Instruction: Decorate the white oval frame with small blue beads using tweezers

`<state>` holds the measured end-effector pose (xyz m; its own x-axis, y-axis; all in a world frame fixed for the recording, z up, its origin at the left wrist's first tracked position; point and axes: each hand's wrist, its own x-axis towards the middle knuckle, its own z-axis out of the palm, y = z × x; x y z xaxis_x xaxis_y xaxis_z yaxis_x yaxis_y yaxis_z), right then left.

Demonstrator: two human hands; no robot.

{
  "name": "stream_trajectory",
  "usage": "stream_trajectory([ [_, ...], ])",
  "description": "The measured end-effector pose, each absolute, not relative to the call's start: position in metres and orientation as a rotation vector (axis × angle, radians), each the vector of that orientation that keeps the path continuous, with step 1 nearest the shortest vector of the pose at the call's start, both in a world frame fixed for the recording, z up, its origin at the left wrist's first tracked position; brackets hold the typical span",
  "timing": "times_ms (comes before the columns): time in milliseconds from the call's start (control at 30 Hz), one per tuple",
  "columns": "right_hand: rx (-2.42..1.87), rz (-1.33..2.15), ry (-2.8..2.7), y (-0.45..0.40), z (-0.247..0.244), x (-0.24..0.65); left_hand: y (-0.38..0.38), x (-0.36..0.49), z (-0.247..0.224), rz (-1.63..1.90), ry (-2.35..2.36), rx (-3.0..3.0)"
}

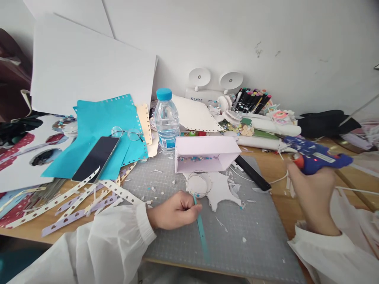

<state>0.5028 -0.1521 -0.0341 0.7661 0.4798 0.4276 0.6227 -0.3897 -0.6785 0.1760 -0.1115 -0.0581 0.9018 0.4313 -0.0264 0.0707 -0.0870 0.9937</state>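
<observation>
Over the grey cutting mat (251,244), my left hand (177,211) is closed on a thin teal paper strip (201,232), which hangs down towards the mat's front edge. Just beyond that hand lies a white round piece (197,184) beside a white star-like cutout (225,191). Behind them stands a pale lilac open-fronted box (209,146) with small blue and white bits inside. Out to the right, my right hand (314,193) grips a blue hot glue gun (318,157), its small red light showing. The fingers on its far side are partly hidden.
A water bottle (166,122) stands behind the box's left side. Left are a phone (96,157), glasses (127,134), teal paper sheets (100,114) and punched paper strips (74,203). A black bar-like object (253,173) and a white cord (278,179) lie right of the box.
</observation>
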Motion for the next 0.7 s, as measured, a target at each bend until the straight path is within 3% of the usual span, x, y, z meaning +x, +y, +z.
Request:
stream_trajectory([
  [133, -1.791, 0.01, -0.682, -0.155, -0.024, 0.454, -0.11, 0.176, -0.058, 0.311, 0.37, 1.657],
  [300, -1.735, 0.124, -0.938, -0.167, -0.043, 0.407, -0.109, 0.175, -0.059, 0.281, 0.322, 1.643],
  [467, -1.454, 0.119, -1.524, -0.173, -0.055, 0.4, -0.111, 0.176, -0.06, 0.296, 0.219, 1.598],
  [700, -1.349, 0.16, -1.628, -0.173, -0.056, 0.399, -0.111, 0.178, -0.056, 0.31, 0.163, 1.549],
])
